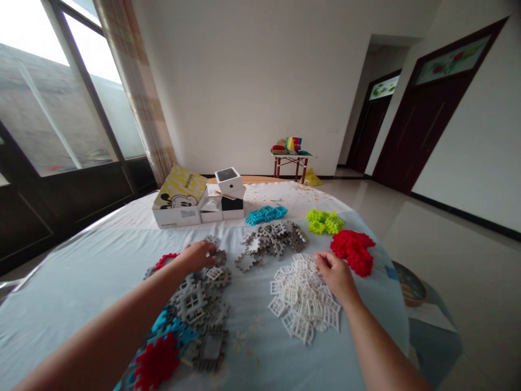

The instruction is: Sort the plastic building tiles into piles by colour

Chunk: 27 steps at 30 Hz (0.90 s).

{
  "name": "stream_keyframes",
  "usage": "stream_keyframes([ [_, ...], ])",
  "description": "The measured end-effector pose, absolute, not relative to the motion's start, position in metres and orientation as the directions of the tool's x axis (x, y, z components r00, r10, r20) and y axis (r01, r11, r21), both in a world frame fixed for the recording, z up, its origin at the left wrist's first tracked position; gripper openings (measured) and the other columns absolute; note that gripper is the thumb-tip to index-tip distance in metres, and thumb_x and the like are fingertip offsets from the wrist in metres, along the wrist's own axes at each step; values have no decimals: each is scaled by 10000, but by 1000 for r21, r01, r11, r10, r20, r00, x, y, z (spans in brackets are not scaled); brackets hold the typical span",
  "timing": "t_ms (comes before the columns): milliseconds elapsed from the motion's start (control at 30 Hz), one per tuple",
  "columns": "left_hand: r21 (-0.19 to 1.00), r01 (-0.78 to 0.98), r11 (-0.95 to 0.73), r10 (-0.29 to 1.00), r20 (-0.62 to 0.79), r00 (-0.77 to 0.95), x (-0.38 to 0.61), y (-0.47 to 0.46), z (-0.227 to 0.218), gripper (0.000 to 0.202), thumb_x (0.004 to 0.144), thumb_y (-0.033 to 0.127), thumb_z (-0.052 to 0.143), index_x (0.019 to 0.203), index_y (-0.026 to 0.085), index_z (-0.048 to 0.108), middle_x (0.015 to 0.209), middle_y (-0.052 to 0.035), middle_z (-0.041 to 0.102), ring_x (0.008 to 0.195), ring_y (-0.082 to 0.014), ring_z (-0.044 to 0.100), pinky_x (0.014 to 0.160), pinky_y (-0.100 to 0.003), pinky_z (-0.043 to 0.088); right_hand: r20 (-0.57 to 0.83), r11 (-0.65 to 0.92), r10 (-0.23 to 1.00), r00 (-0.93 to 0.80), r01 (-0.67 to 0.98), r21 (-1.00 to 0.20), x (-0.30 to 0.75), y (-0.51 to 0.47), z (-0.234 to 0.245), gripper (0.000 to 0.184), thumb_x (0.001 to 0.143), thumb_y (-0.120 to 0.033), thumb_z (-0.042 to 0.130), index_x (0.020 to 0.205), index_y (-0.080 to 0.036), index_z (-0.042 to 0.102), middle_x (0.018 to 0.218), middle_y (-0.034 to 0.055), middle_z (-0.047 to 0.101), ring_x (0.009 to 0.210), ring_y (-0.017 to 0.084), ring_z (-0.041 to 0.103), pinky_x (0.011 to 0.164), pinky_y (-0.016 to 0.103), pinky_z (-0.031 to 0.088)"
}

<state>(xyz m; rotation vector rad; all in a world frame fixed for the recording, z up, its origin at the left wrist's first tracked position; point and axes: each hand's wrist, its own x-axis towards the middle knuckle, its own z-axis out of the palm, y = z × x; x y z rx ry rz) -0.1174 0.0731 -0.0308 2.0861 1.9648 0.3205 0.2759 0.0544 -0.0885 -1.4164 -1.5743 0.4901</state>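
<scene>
On the cloth-covered table lie sorted heaps of plastic interlocking tiles. My left hand rests, fingers curled, on the far end of a joined panel of grey, blue and red tiles; what its fingertips pinch is hidden. My right hand sits with fingers bent on the right edge of the white tile pile. Between the hands, a little farther back, lies a grey tile heap. A red pile is just right of my right hand.
Blue tiles and yellow-green tiles lie farther back. A yellow cartoon box and small white and black boxes stand at the table's far left. A small red-legged table stands by the wall; doors are on the right.
</scene>
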Motion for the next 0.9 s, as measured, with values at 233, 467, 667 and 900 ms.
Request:
stream_keyframes([
  [233,456,890,23,997,-80,15,-122,76,-28,356,472,453,671,700,181,671,614,0,608,633,-167,543,579,-256,389,348,243,932,98,541,-805,276,54,-89,362,801,-466,445,859,-160,631,660,52,660,617,184,608,570,255,439],
  [467,667,736,111,992,-26,-127,-122,81,-14,525,539,611,605,777,147,663,501,-8,574,487,-131,505,458,-246,370,338,254,938,78,512,-821,274,55,-89,362,805,-470,449,864,-160,627,658,49,650,613,177,598,565,248,441],
  [667,812,582,46,993,28,-118,-66,113,-10,558,547,583,650,854,117,652,637,-59,643,579,-141,586,517,-248,463,345,251,934,89,524,-814,274,55,-88,345,810,-456,451,850,-162,627,655,46,654,623,178,606,581,251,439],
  [900,840,538,-78,993,114,-34,-24,130,-5,645,567,540,657,1059,127,593,1004,-119,648,775,-180,626,602,-263,512,354,243,928,111,538,-807,274,52,-85,337,811,-442,446,849,-162,629,658,50,656,634,186,610,600,262,442],
])
